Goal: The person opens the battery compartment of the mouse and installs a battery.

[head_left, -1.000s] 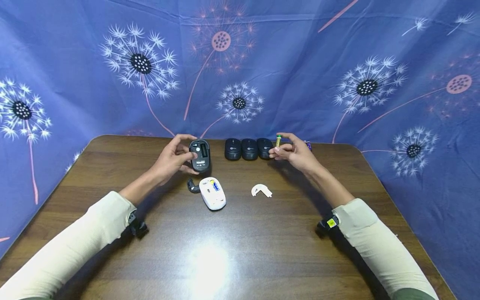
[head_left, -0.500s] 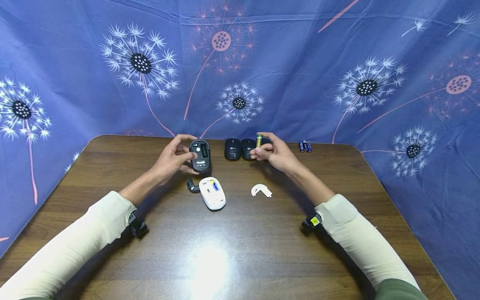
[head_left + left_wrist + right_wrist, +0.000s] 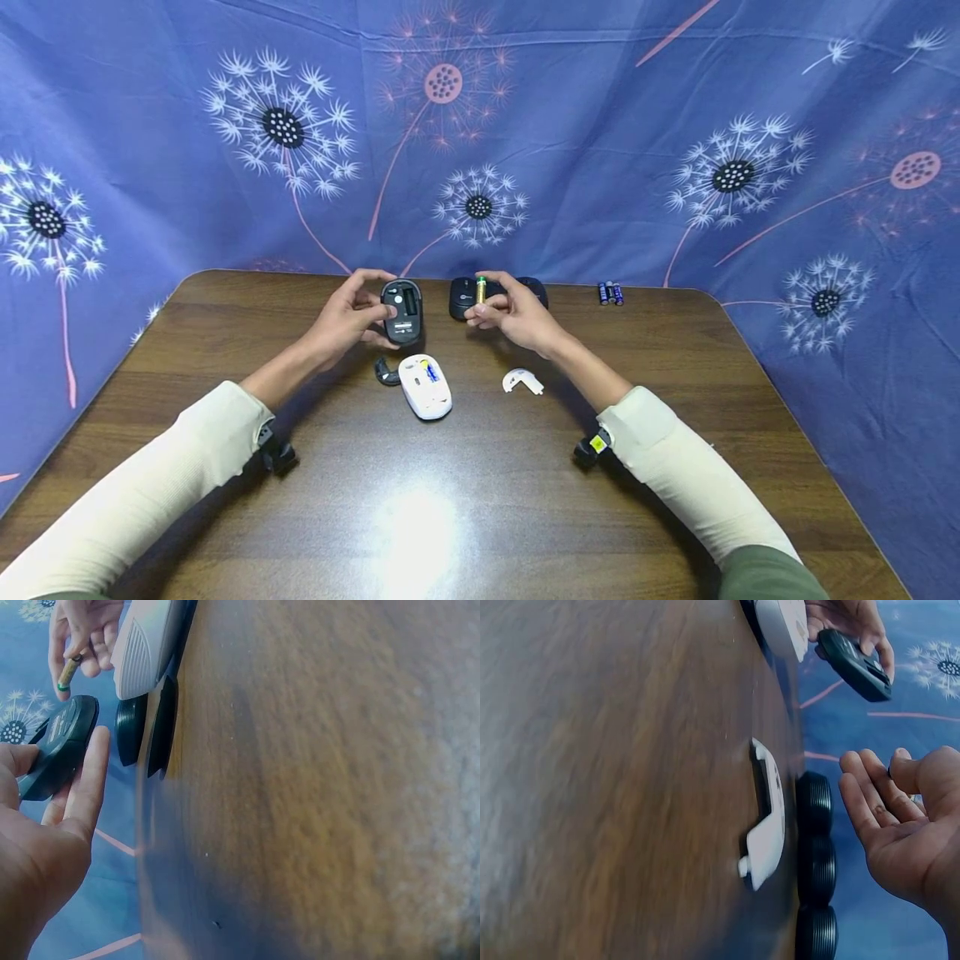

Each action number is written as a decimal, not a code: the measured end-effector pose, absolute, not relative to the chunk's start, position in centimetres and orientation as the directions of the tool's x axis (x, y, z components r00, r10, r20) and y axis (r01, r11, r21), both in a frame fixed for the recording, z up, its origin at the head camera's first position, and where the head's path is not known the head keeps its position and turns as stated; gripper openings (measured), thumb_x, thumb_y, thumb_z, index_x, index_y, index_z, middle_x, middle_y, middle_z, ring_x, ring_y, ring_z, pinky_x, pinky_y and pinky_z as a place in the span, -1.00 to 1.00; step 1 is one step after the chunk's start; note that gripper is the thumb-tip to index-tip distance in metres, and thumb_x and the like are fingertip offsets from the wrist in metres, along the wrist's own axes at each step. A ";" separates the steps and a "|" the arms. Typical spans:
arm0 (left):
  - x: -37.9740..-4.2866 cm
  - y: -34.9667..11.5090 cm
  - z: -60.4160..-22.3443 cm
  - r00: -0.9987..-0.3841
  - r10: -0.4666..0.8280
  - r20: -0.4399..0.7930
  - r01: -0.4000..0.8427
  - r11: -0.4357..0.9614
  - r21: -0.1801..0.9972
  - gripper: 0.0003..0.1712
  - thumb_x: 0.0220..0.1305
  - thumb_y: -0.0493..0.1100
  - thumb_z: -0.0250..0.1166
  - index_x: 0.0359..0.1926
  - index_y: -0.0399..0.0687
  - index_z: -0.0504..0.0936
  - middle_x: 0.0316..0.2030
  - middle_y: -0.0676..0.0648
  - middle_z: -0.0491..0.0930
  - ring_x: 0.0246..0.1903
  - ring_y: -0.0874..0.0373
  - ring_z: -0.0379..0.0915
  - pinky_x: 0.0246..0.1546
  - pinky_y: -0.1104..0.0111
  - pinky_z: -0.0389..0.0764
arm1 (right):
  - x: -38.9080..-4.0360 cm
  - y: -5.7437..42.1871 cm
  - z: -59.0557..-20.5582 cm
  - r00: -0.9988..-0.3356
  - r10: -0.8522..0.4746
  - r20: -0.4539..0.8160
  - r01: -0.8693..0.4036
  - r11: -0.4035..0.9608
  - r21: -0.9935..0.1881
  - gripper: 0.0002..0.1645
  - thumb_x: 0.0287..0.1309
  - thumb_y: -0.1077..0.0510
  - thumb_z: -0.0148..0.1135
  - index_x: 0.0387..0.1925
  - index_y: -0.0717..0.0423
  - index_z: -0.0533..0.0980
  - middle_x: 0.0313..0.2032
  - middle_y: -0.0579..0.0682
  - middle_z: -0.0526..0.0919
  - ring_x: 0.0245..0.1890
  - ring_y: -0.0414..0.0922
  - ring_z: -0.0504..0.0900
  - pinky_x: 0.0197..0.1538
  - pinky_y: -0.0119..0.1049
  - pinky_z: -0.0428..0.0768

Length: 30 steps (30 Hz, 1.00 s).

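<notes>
My left hand (image 3: 343, 312) grips a black computer mouse (image 3: 402, 327) by its sides, underside facing me, with its battery slot uncovered. In the left wrist view the same mouse (image 3: 64, 750) sits between thumb and fingers. To its right, my right hand (image 3: 517, 312) pinches a green-and-gold battery (image 3: 481, 289) upright between thumb and fingers. That battery (image 3: 70, 673) also shows in the left wrist view; the right wrist view mostly hides it behind the thumb. Below the held mouse lie a white mouse (image 3: 426, 400), underside up with a blue battery inside, and a curved black cover (image 3: 386, 372).
Black mice (image 3: 461, 300) stand in a row at the table's back edge, partly behind my right hand. Several blue batteries (image 3: 611, 293) lie farther right. A white battery cover (image 3: 522, 381) rests on the wooden table (image 3: 480, 467). A patterned blue cloth (image 3: 570, 125) hangs behind.
My right hand has moved left with the battery, past the row of black mice and closer to the held mouse. The blue batteries at the back right have come into view. My left hand stays put.
</notes>
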State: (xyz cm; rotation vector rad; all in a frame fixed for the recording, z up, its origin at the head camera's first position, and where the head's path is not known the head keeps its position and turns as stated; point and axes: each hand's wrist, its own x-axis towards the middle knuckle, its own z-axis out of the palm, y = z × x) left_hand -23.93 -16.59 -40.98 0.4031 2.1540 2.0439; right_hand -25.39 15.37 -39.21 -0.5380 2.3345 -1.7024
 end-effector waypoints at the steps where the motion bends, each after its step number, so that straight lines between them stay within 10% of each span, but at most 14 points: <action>1: -23.9 -16.6 -41.0 -0.954 0.290 0.077 0.094 0.043 0.995 -0.29 0.55 -0.47 0.22 0.61 -0.14 0.33 -0.08 -0.21 0.61 -0.30 0.06 0.83 -0.19 -0.02 1.00 | -25.3 15.2 -39.2 -0.912 -0.406 0.050 -0.172 0.271 -0.947 -0.22 0.64 0.38 0.21 0.73 0.17 0.20 0.07 0.45 0.83 0.14 0.43 0.83 0.26 -0.06 0.92; 30: -24.0 -15.6 -40.7 -0.959 0.276 0.068 0.086 0.053 0.995 -0.33 0.53 -0.46 0.24 0.58 -0.16 0.37 -0.16 -0.16 0.57 -0.37 0.15 0.76 -0.32 0.10 1.00 | -25.3 9.7 -38.4 -0.863 -0.483 0.149 -0.333 0.323 -0.886 -0.24 0.62 0.22 0.34 0.69 0.08 0.31 0.05 0.35 0.84 0.10 0.33 0.85 0.31 0.16 0.88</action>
